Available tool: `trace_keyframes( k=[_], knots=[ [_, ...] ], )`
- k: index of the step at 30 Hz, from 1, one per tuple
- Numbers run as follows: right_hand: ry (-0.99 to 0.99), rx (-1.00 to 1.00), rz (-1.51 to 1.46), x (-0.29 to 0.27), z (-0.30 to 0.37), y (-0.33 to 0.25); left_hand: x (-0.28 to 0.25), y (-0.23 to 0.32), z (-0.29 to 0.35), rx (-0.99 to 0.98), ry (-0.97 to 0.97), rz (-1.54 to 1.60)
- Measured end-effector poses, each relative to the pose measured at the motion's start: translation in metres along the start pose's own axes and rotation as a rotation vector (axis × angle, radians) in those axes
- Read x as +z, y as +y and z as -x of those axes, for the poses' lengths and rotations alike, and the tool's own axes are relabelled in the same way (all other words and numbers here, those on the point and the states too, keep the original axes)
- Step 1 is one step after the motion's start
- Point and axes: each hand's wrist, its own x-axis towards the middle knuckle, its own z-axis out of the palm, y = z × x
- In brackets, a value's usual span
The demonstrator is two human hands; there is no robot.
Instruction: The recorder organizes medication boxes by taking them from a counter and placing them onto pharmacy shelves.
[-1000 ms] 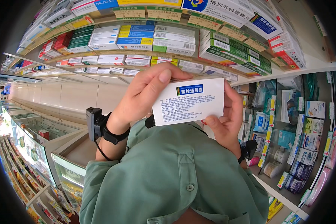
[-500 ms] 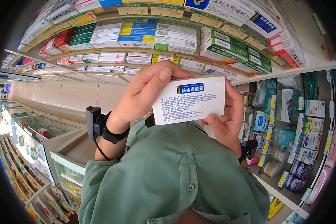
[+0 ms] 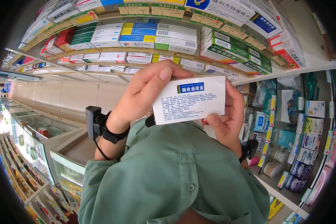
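Note:
A white medicine box (image 3: 190,104) with a dark blue label panel and small blue print is held up in front of my chest, its broad printed face toward me. My left hand (image 3: 153,84) grips its upper left side, with the thumb at the top edge and fingers behind. At the right end, my right hand (image 3: 229,115) has its thumb against the lower corner and its fingers round the far side. Both hands are closed on this one box. The fingers behind it are partly hidden.
Shelves of stacked medicine boxes (image 3: 138,37) with price tags (image 3: 168,11) run across the far side. To the right stands a shelf of packaged goods (image 3: 313,130). Glass display counters (image 3: 35,145) lie to the left. Black camera bands (image 3: 114,128) circle my wrists.

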Motion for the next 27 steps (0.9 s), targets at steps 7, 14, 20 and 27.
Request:
trace_keyframes(
  k=[7, 14, 20, 27],
  knots=[
    [0.013, 0.005, 0.003, -0.0008, -0.0005, 0.0011, 0.0007, -0.0011, -0.0009, 0.0, 0.005, 0.01],
    [-0.016, 0.004, 0.013, -0.0035, -0.0004, 0.0036, 0.0002, -0.003, -0.0022, 0.013, -0.002, -0.006],
    [-0.006, 0.006, 0.013, -0.0032, 0.0013, 0.0045, 0.0, -0.0008, -0.0013, -0.003, 0.003, 0.005],
    [-0.017, 0.028, 0.014, -0.0034, 0.0028, 0.0047, 0.0002, -0.0005, -0.0004, -0.008, 0.009, -0.014]
  ],
)
